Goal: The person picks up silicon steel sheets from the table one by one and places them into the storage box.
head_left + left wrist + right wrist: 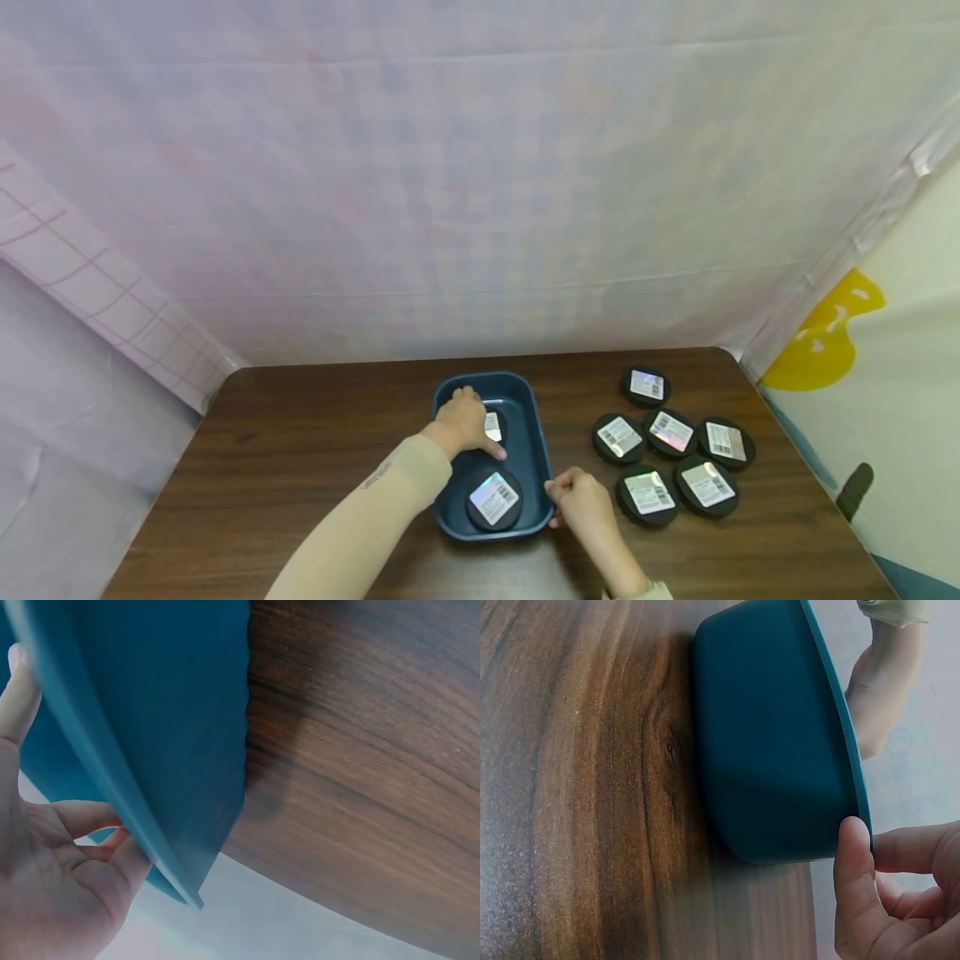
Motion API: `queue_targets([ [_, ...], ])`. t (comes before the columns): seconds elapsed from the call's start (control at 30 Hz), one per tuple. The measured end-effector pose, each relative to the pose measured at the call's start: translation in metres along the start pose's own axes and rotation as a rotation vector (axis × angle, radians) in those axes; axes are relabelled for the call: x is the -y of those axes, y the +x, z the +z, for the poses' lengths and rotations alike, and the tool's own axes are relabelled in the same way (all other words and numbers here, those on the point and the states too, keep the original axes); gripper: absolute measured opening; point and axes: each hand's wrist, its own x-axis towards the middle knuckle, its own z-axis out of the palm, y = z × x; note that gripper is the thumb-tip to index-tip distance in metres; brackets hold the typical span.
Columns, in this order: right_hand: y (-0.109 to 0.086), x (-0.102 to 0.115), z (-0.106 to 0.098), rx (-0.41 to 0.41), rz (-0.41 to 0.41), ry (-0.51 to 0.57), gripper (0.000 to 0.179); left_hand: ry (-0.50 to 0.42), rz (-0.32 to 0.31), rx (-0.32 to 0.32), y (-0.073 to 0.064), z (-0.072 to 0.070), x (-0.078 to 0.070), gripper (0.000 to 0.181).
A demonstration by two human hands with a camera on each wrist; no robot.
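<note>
A dark blue rectangular tray (534, 442) with raised walls stands on the table. Inside, near its front end, lies a flat black disc (480, 518) with a white barcode label. My left hand (462, 423) reaches over the tray's left wall and grips a second labelled black disc (501, 417), thumb at the disc's near edge; the hand covers the disc's left part. In the left wrist view the disc is hidden behind the tray wall (165, 712). My right hand (587, 504) pinches the rim at the tray's front right corner, thumb (853, 851) on the outer side.
Several more black discs (648, 495) with barcode labels lie in a loose group on the brown wooden table (315, 450), right of the tray. A pale patterned cloth (480, 208) hangs behind the table. White cloth with a yellow shape (817, 354) stands at the right.
</note>
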Motion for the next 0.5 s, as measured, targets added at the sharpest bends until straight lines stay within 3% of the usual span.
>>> queue_targets([
  [0.27, 0.0, -0.001, -0.001, -0.003, -0.006, -0.015, 0.014, -0.015, 0.017, 0.019, -0.006, -0.005, 0.003, 0.102],
  [0.5, 0.0, -0.002, -0.001, -0.001, -0.01, -0.021, 0.014, -0.019, 0.05, -0.004, -0.017, -0.009, 0.004, 0.107],
])
